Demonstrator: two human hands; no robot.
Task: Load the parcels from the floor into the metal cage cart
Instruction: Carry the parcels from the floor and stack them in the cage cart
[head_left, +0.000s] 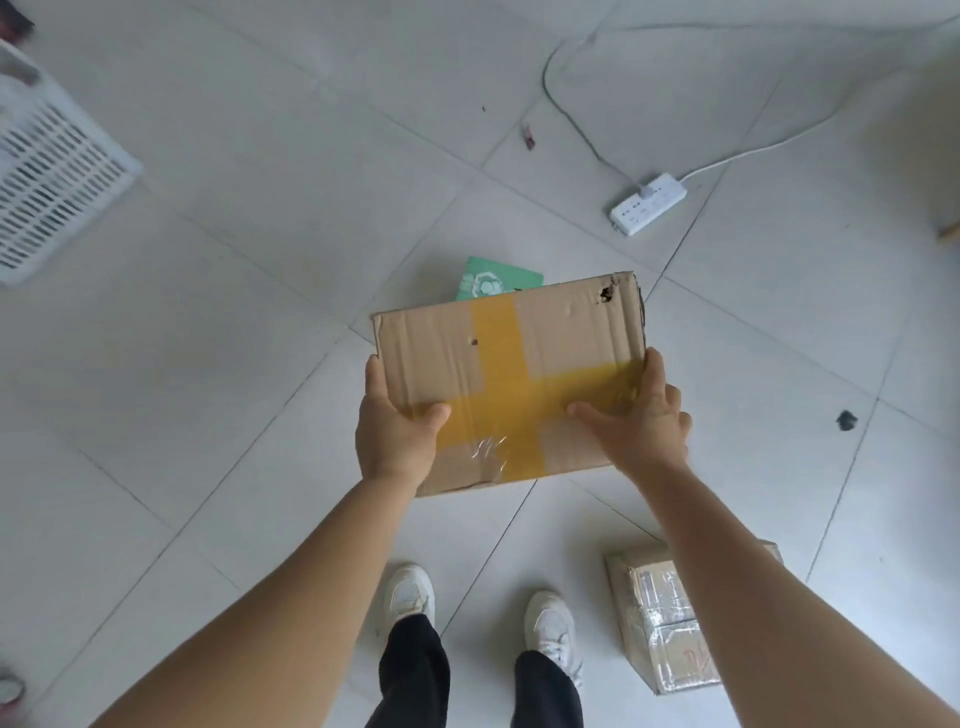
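Both hands gripped 1 cardboard box above the floor: left hand on its left edge, right hand on its right, thumbs on top; a second parcel lay below the right forearm

A plain indoor sorting room: pale tiled floor, taped cardboard parcels, a power strip, a white plastic crate.
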